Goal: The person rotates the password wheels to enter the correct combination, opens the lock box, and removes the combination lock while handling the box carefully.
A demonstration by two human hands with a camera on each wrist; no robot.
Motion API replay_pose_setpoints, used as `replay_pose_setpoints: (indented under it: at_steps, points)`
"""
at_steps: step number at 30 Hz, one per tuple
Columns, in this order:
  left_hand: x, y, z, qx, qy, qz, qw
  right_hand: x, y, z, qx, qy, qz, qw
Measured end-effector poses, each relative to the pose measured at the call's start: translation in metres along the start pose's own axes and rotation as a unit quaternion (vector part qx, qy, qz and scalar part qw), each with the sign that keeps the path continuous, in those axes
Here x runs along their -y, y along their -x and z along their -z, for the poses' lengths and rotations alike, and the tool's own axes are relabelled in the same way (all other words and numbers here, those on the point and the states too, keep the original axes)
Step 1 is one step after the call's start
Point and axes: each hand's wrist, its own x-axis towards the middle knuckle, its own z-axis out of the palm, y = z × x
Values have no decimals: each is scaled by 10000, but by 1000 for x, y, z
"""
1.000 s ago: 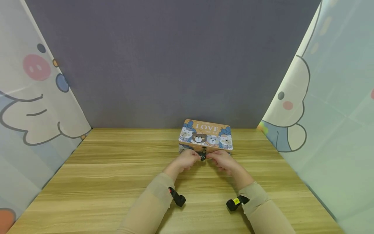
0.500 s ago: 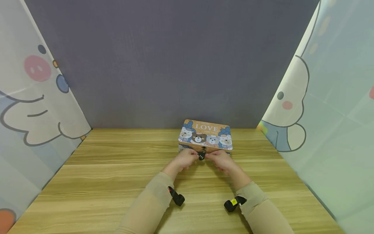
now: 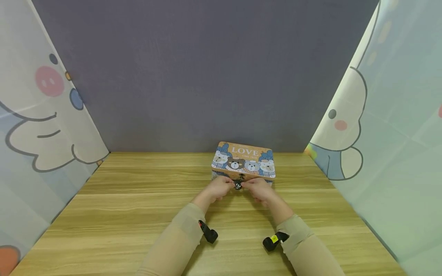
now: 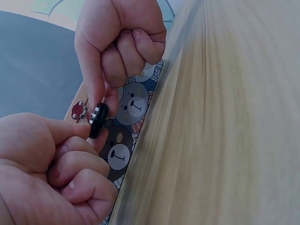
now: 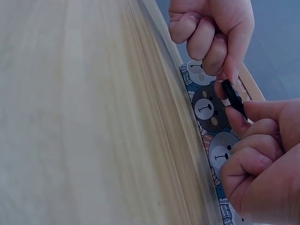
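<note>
A rectangular tin box (image 3: 241,159) with bear pictures and the word LOVE sits lid-down shut at the back of the table. At the middle of its front hangs a small black combination padlock (image 3: 238,184); pale marks show on its face. My left hand (image 3: 218,188) pinches the padlock's left side between thumb and a finger. From the other side my right hand (image 3: 260,189) pinches it likewise. In the left wrist view, the remaining fingers of both hands are curled in, and a reddish metal hasp (image 4: 78,110) shows beside the padlock (image 4: 98,121). The fingertips partly cover the padlock.
The wooden table (image 3: 138,214) stretches in front of and beside the box. A dark grey panel (image 3: 193,76) rises behind it. Cartoon-printed curtains (image 3: 397,153) flank both sides. Each wrist wears a small black camera (image 3: 208,233).
The padlock has tilted and turned a little between the fingers. My right hand has shifted slightly left, its fingertips closer to the left hand's. The box stays put.
</note>
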Motion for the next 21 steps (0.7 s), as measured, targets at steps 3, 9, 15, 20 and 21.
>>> replay_pose_setpoints:
  at_steps: [3, 9, 15, 20, 21]
  points:
    - [0, 0, 0, -9, -126, -43, 9999, 1, 2, 0, 36, -145, -19, 9999]
    - [-2, 1, 3, -50, -242, -79, 9997, 1, 3, 0, 4, -198, -66, 9998]
    - [-5, 5, 7, 14, -287, -228, 9993, 3, 4, -1, -30, -334, -99, 9994]
    - [-6, 6, 6, -100, -894, -496, 9947, 1, 4, -1, 56, -642, -112, 9979]
    - [-7, 6, 6, -138, -1053, -546, 9928, 1, 4, -1, 73, -697, -117, 9975]
